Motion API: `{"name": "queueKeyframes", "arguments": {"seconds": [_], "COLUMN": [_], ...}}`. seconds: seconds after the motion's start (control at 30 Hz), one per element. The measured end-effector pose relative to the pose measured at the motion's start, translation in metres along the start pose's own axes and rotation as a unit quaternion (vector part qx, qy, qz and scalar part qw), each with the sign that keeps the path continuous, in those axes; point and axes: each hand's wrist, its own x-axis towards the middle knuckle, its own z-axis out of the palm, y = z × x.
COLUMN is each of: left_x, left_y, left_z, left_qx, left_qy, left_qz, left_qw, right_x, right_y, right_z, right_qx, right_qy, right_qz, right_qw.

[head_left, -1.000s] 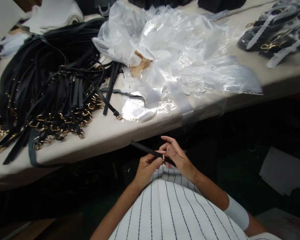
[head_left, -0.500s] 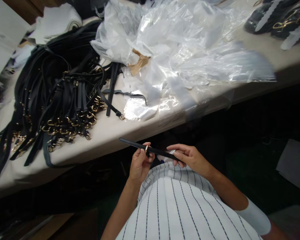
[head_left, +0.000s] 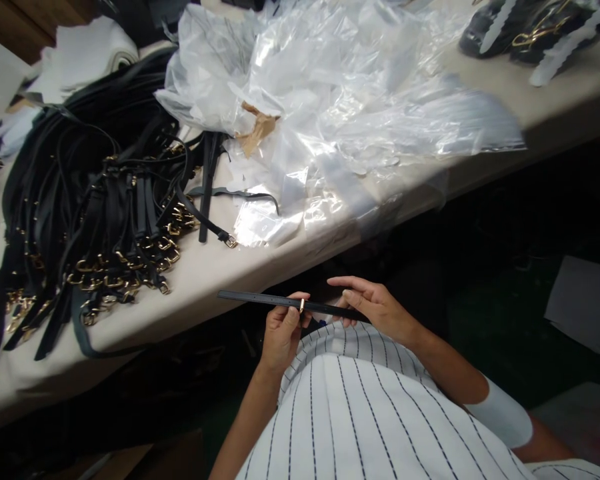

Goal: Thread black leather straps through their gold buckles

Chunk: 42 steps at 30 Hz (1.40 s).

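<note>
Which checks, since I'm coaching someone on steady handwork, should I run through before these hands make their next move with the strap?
1. Left hand holding the strap: ok, thumb and fingers pinch it at the gold-coloured fitting.
2. Right hand on the strap: ok for contact, fingers touch its other stretch; firmness cannot tell.
3. Strap's far end unheld: ok, it sticks out past the left hand.
4. Strap fully seated in the fitting: cannot tell, too small and partly covered by fingers.
5. Straps in the pile separated: not ok, they overlap.
6. Clear plastic neatly stacked: not ok, much of it is heaped and crumpled.
</note>
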Motion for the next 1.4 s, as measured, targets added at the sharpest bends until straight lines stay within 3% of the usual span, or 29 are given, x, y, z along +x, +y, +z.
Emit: {"name": "queueKeyframes", "arguments": {"seconds": [0.27,0.37,0.47,0.57,0.67,0.83,0.9,0.97,1.07,1.13,1.23,1.4], "left_x": [0.001,0.002,0.002,0.003,0.006,0.008,0.007,0.006,0.003,0.001,-0.001,-0.004], "left_y": [-0.002,0.0,0.006,0.012,0.008,-0.013,-0.019,-0.021,-0.021,-0.019,-0.017,-0.01], "left_z": [0.002,0.004,0.008,0.013,0.017,0.02,0.022,0.025,0.028,0.029,0.03,0.028], "left_qx": [0.014,0.048,0.185,0.338,0.41,0.579,0.612,0.586,0.483,0.42,0.373,0.329], "left_qy": [0.007,0.007,0.0,-0.031,-0.069,-0.091,-0.075,-0.067,-0.063,-0.067,-0.082,-0.111], "left_qz": [0.001,0.016,0.064,0.126,0.196,0.292,0.306,0.29,0.203,0.139,0.07,-0.025], "left_qw": [1.0,0.999,0.981,0.932,0.888,0.755,0.726,0.753,0.85,0.894,0.922,0.937], "right_x": [0.002,0.002,0.0,-0.006,-0.011,-0.008,-0.006,-0.005,-0.007,-0.009,-0.011,-0.013], "right_y": [0.005,0.007,0.003,-0.003,-0.005,0.003,0.006,0.008,0.011,0.014,0.019,0.027], "right_z": [-0.003,-0.005,-0.005,0.002,0.014,0.028,0.026,0.02,0.009,0.004,-0.002,-0.008], "right_qx": [-0.008,-0.09,-0.202,-0.233,-0.249,-0.378,-0.393,-0.357,-0.22,-0.124,-0.049,0.014], "right_qy": [0.03,0.091,0.162,0.141,0.113,0.143,0.165,0.182,0.166,0.155,0.159,0.145], "right_qz": [0.002,-0.034,-0.11,-0.143,-0.149,-0.182,-0.178,-0.144,-0.052,-0.005,0.032,0.067], "right_qw": [1.0,0.991,0.96,0.951,0.95,0.896,0.887,0.905,0.96,0.98,0.986,0.987]}}
